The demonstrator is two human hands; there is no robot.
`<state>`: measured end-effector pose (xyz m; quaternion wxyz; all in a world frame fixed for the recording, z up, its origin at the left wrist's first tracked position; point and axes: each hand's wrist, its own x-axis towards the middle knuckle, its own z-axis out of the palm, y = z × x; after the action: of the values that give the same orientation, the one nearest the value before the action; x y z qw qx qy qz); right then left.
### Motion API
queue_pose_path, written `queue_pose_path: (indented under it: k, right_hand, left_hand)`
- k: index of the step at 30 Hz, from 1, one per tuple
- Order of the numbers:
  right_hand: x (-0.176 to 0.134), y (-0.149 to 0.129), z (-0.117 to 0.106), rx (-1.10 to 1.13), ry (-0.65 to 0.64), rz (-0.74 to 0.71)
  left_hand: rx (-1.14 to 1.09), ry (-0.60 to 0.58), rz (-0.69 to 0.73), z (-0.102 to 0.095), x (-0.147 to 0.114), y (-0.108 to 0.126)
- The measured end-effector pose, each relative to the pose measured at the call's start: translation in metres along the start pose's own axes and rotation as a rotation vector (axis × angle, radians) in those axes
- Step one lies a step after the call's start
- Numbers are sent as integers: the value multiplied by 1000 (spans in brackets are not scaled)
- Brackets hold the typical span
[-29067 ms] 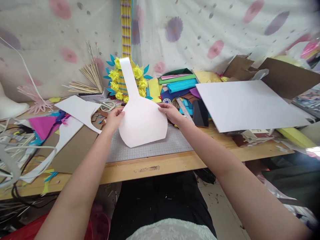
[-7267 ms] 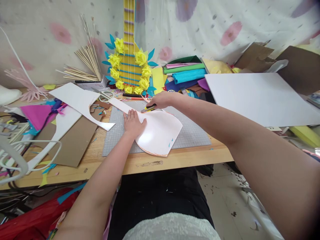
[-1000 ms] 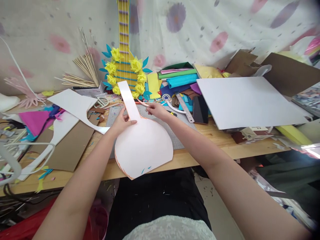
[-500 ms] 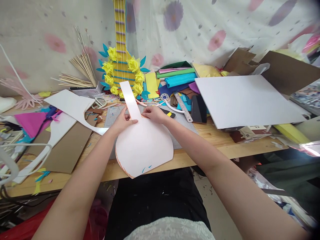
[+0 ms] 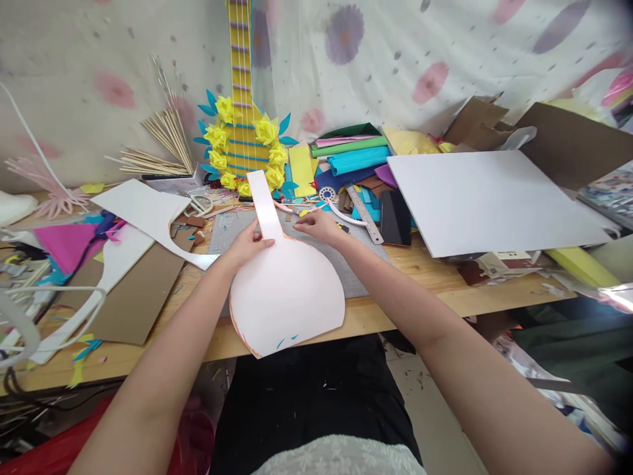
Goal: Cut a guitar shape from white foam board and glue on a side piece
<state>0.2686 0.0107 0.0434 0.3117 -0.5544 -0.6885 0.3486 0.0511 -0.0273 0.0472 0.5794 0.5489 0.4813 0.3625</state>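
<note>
A white guitar-shaped board cutout [image 5: 289, 290] lies in front of me, its narrow neck pointing away and slightly left. Orange-brown marks run along parts of its edge, and small blue flecks lie near its lower end. My left hand [image 5: 248, 245] grips the cutout where neck meets body, thumb on top and fingers at the edge. To the right of the neck, my right hand [image 5: 316, 226] is just off the board, fingertips pinched together. Whatever they may hold is too small to tell. A grey cutting mat [image 5: 353, 280] lies partly under the cutout.
A yellow guitar model [image 5: 242, 148] with paper roses stands behind. White board offcuts [image 5: 133, 204] and brown cardboard [image 5: 141, 300] lie left. On the right are a metal ruler [image 5: 364, 214], a phone [image 5: 395, 218] and a large white board [image 5: 494, 201]. Rolled coloured paper [image 5: 359, 158] lies at the back.
My right hand has moved away from the neck's base, a little to the right. The cutout has turned slightly, its neck tip shifting right. My left hand keeps its grip.
</note>
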Motion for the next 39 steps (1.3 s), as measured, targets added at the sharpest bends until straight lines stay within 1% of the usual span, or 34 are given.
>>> queue_pose_path:
  k: [2,3,4,5,7,8,10,12,16,19,23,25,30,33,35,37,39]
  right_hand:
    - [-8,4,1,144,-207,-8]
    - [-12,6,2,205,-281,-7]
    - [-15,8,3,246,-315,-4]
    - [-18,9,3,270,-315,2]
    - [-21,11,3,302,-258,32]
    - [-23,11,3,318,-230,58]
    - [-24,11,3,334,-180,118]
    - [-23,10,5,286,-118,154]
    - [-16,9,12,136,10,127]
    - [-11,11,19,114,51,90]
    - [-10,13,25,153,22,70]
    - [-12,12,26,188,2,66]
    - [-10,8,22,314,20,136]
    - [-6,2,22,349,28,141]
    - [-4,-3,24,381,-5,108]
    - [-3,-9,25,415,-71,53]
    - [-2,-12,21,422,-127,3]
  left_hand:
    - [-26,-2,-13,3,2,1]
    - [-39,21,-20,5,3,1]
    - [-57,56,-30,6,4,1]
    - [-82,98,-45,7,5,0]
    - [-142,168,-87,6,5,-2]
    - [-163,184,-113,5,5,-3]
    - [-153,190,-158,0,3,-4]
    - [-99,181,-182,-5,0,-4]
    - [-28,192,-208,-10,-4,-2]
    - [0,237,-207,-11,-7,-1]
    - [78,187,-113,-10,-11,-1]
    - [89,177,-89,-8,-13,-1]
    - [112,240,-105,-2,-10,0]
    - [166,283,-90,0,-2,-2]
    - [262,319,-65,0,4,-2]
    - [412,368,-38,1,9,-1]
    - [563,399,-5,1,10,3]
